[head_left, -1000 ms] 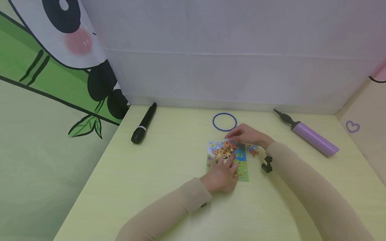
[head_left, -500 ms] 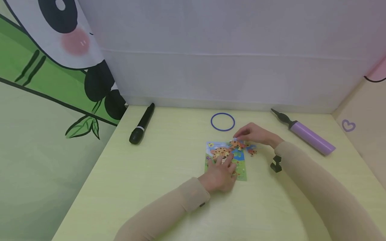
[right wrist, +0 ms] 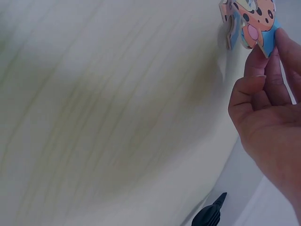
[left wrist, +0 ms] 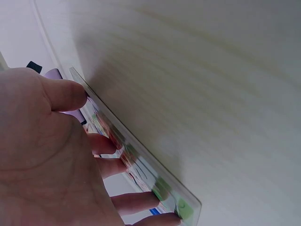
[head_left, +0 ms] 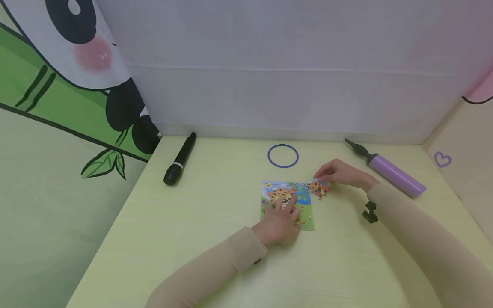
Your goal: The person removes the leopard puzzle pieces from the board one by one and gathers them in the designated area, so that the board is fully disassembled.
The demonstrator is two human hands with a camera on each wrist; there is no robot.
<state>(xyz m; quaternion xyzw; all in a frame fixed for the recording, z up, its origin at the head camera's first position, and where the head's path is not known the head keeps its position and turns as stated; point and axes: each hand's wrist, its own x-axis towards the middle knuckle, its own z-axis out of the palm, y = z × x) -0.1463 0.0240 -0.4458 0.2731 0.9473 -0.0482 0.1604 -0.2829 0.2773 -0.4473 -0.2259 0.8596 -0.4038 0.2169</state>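
A puzzle board (head_left: 307, 221) printed with a spotted leopard in a green and blue scene lies on the table. My left hand (head_left: 278, 226) rests on its lower part with the fingers spread, covering some of the picture. In the left wrist view, fingertips and thumb touch the face of the board (left wrist: 162, 188) close to its edge. Just off the board's upper right corner, my right hand (head_left: 343, 173) pinches a puzzle piece (right wrist: 261, 21) showing a spotted face and blue background between thumb and fingers. Another puzzle piece (right wrist: 232, 29) is partly hidden behind it.
Behind the board lies a thin blue ring (head_left: 283, 155). A black microphone (head_left: 180, 160) is at the back left of the table (head_left: 208, 196). The purple hand pump (head_left: 396, 174) with a black nozzle lies at the back right, near the white wall covering (head_left: 246, 98).
My right hand has carried the leopard-face puzzle piece from over the board rightward past its upper right corner, over the other piece. The left hand stays on the board.
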